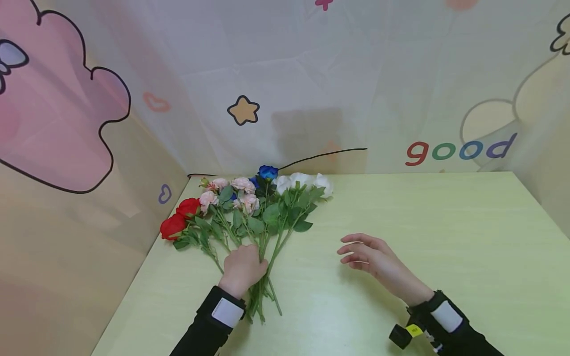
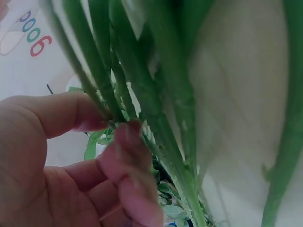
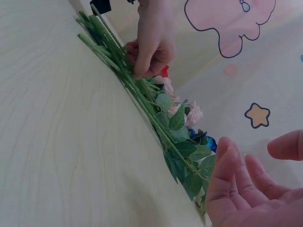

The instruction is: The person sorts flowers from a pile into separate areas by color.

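The pale yellow-green counter point(image 1: 427, 217) has faint wood grain; on its left part lie red flowers point(image 1: 172, 227), pink flowers point(image 1: 243, 185), blue flowers point(image 1: 268, 172) and white flowers point(image 1: 324, 184), fanned toward the back, their green stems point(image 1: 257, 299) converging nearer the front

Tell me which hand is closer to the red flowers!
Left. The left hand pinches green stems just to the right of the red flowers. The right hand is much farther right, apart from the flowers.

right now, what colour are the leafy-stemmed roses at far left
Red; the roses show best in the head view.
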A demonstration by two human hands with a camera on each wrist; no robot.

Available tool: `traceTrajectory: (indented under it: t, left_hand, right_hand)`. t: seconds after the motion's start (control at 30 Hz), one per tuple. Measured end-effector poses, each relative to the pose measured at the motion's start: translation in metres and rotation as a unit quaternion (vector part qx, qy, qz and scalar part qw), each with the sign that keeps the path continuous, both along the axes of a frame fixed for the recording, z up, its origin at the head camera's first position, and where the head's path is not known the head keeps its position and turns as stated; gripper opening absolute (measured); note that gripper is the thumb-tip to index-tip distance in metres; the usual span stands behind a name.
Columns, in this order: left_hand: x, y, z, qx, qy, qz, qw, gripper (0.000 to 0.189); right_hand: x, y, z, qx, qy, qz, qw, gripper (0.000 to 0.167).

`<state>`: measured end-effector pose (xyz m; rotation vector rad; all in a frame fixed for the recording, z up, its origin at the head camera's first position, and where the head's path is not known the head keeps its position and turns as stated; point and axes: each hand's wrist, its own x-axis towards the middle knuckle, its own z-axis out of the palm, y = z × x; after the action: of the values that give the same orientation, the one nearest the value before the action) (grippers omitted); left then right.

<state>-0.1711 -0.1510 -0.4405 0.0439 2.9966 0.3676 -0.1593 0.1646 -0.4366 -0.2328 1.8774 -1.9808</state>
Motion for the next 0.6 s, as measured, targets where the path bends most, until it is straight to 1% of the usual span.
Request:
traceTrajectory:
  t: [0.1,0.2,0.27,0.37,0.43,0.5,0.6]
  left_hand:
    - [0.0,-0.002,0.002,0.031,0.008,-0.003,0.9995,0.044]
    - [0.0,-0.006,0.003,0.096,0.008,-0.009,0.9953,0.044]
    - [0.0,-0.008,0.005,0.146,0.0,-0.01,0.9893,0.039]
    - [0.0,-0.012,0.006,0.21,-0.017,-0.008,0.9774,0.027]
    - [0.001,-0.013,0.006,0.239,-0.027,-0.001,0.9705,0.022]
    - [0.002,-0.014,0.007,0.262,-0.031,0.005,0.9646,0.021]
    - [0.004,-0.014,0.009,0.285,-0.024,0.01,0.9581,0.021]
  right_hand:
    - [0.0,0.0,-0.001,0.005,-0.003,-0.001,1.0,0.04]
    - [0.0,0.001,-0.001,0.005,-0.007,0.0,1.0,0.036]
    - [0.0,0.001,-0.002,0.003,-0.008,0.0,1.0,0.034]
    - [0.001,0.002,-0.003,0.001,-0.01,0.001,1.0,0.031]
    - [0.0,0.002,-0.003,-0.001,-0.011,0.0,0.9999,0.032]
    - [0.001,0.002,-0.003,-0.002,-0.015,-0.001,0.9999,0.032]
    - [0.001,0.001,-0.003,-0.002,-0.017,-0.003,0.9998,0.032]
